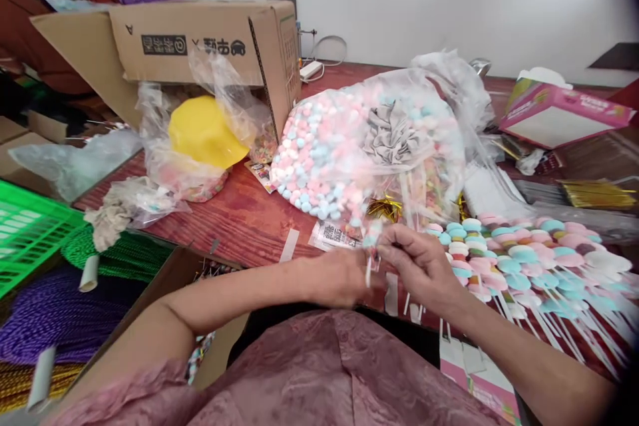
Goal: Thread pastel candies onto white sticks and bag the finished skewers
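Observation:
My left hand [342, 276] is closed around the white stick of a marshmallow lollipop [373, 234], whose pale blue and pink top points up. My right hand [422, 267] meets it from the other side, thumb and fingers pinched at the base of the top. Exactly what those fingertips grip is partly hidden and blurred. Right of my right hand lie many more lollipops [524, 259] in pink, blue and white, sticks toward me. Just beyond both hands is a big clear bag of marshmallows [319, 153], with gold twist ties [384, 208] at its near edge.
An open cardboard box [200, 40] stands at the back left, with a yellow bowl-like piece [207, 132] on a candy bag before it. A green basket [34, 226] and purple cord bundles [54, 319] are at left. A pink carton [564, 113] sits back right. Another person [40, 33] is far left.

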`<state>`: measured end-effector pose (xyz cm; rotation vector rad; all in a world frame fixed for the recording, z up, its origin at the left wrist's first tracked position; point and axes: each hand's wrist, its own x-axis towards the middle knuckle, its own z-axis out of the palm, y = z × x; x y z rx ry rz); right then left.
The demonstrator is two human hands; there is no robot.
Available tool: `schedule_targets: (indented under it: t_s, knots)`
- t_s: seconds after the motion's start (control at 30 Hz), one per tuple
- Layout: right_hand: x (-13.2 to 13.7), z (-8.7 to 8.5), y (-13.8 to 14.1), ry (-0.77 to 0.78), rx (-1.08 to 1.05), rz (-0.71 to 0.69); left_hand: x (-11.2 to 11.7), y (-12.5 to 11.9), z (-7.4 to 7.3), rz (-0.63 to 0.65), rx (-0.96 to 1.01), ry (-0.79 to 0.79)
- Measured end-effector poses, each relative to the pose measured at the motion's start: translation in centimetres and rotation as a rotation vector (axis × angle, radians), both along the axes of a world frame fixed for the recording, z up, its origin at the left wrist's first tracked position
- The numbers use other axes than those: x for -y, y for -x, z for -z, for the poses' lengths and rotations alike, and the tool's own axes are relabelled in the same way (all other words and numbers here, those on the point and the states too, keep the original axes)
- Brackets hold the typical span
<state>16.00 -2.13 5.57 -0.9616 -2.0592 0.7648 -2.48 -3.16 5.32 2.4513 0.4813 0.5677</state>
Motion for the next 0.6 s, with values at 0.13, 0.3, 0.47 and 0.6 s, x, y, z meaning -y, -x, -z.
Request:
schedule_targets:
  t_s: [0.13,0.3,0.47,0.6]
  knots:
    - [1.1,-1.1,0.4,0.31,-0.113,-0.043,-1.7,0.4,1.8,-0.412,0.532,0.492]
    - [0.1,1.0,0.3,0.447,-0.323,0.11,-0.5,-1.5,4.1,-0.563,0.884,0.885]
    - [0.0,4.0,0.2,0.381,-0.222,0.19,-2.3,-0.5,6.2,-0.681,0.846,0.951]
    - [-0.7,3.9,-0.6,0.262,-0.094,0.18,-4.9,2.2,4.3,-0.822,0.726,0.616]
